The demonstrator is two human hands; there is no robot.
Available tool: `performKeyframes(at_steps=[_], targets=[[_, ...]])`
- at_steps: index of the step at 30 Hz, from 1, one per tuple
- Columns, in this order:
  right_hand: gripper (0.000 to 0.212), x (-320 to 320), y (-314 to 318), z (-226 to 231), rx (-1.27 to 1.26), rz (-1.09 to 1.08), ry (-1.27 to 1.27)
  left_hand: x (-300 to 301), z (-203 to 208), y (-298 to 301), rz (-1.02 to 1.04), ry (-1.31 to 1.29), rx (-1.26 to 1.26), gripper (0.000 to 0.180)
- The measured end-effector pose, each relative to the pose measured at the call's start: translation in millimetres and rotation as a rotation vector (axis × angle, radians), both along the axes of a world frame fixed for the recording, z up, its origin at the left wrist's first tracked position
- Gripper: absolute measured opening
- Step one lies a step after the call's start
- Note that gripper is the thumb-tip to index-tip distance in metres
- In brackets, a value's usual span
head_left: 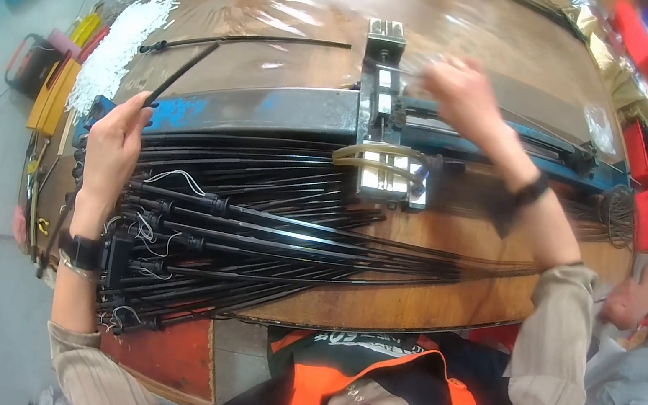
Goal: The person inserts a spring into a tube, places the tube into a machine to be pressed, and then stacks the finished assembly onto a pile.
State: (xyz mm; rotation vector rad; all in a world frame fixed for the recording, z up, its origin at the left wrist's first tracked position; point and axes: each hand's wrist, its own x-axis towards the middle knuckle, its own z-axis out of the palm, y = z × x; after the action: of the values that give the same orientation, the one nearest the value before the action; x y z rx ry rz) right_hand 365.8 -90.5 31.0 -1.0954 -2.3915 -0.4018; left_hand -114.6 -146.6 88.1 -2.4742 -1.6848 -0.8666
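Observation:
My left hand (115,142) is closed around a black cable (185,70), whose end slants up and to the right over a blue-and-grey metal rail (271,105). Blurred by motion, my right hand (461,97) is raised just right of a metal clamping fixture (384,93). Its fingers look curled, and a faint thin line runs between them and the fixture; what they hold cannot be made out. Yellowish tubes (377,158) loop over the fixture's near end. Below my left hand lies a thick bundle of black cables (277,233) with fittings and white ties.
White small tubes (121,47) are heaped at the far left. Another black cable (255,46) lies behind the rail. Thin wires (500,267) spread over the wooden tabletop (411,297). Red bins (637,155) line the right edge, where another person's hand (638,295) shows.

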Motion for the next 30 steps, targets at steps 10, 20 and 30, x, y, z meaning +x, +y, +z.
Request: performKeyframes(at_steps=[10, 20, 30], targets=[[0.005, 207, -91, -11, -0.002, -0.450, -0.090, 168, -50, 66, -0.475, 0.244, -0.078, 0.011], [0.006, 207, -83, -44, 0.022, -0.490, 0.087, 184, -71, 73, -0.451, 0.077, -0.143, 0.010], [0.010, 202, -84, -50, 0.030, -0.560, 0.139, 187, -76, 62, -0.409, -0.126, 0.100, 0.016]])
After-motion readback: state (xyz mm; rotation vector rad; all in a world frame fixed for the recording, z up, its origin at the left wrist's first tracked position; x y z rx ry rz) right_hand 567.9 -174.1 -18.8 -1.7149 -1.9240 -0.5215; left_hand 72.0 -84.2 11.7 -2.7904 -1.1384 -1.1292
